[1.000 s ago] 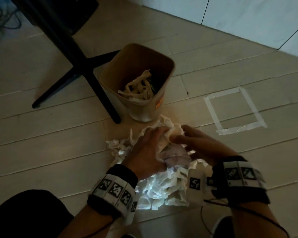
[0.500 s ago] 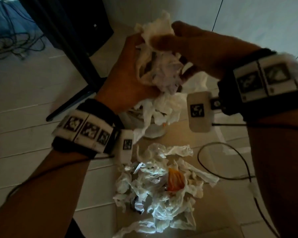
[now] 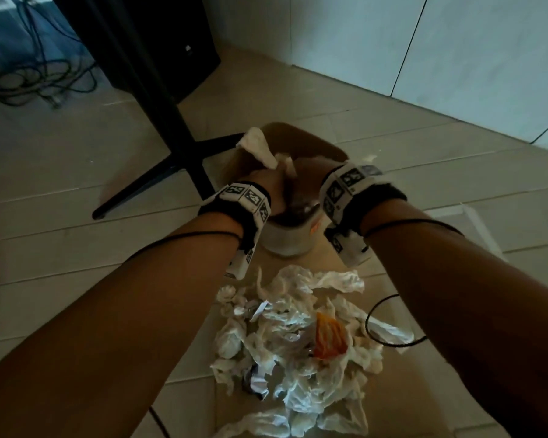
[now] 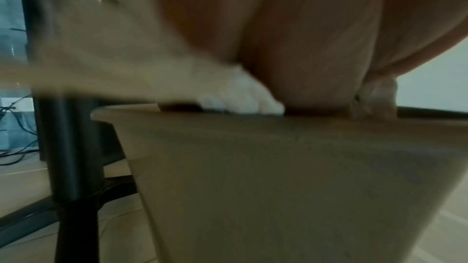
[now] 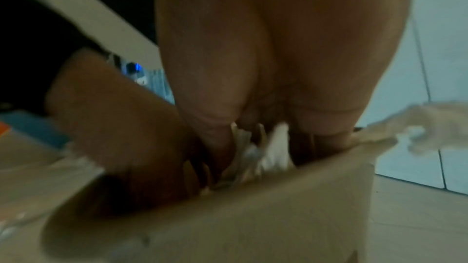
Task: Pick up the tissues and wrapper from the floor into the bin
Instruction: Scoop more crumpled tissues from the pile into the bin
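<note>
Both my hands reach down into the brown bin (image 3: pixel 299 127) with a wad of white tissues (image 3: pixel 256 146) between them; one end of it sticks up over the bin's left rim. My left hand (image 3: pixel 268 186) holds its left side and my right hand (image 3: pixel 310 173) its right side. The fingertips are hidden inside the bin. In the right wrist view, my right hand (image 5: pixel 266 67) has tissues (image 5: pixel 255 157) between thumb and fingers, above the bin wall (image 5: pixel 228 217). A pile of crumpled tissues (image 3: pixel 285 349) with an orange wrapper (image 3: pixel 329 338) lies on the floor in front of the bin.
A black stand (image 3: pixel 162 128) with splayed legs rises just left of the bin. Tangled cables (image 3: pixel 35 77) lie at the far left, beside a black box (image 3: pixel 178 42). A white wall (image 3: pixel 440 42) runs behind. A taped square (image 3: pixel 475 222) marks the floor at right.
Both hands lifted the wad of tissues off the floor pile, carried it forward and lowered it into the bin. The orange wrapper in the pile became uncovered.
</note>
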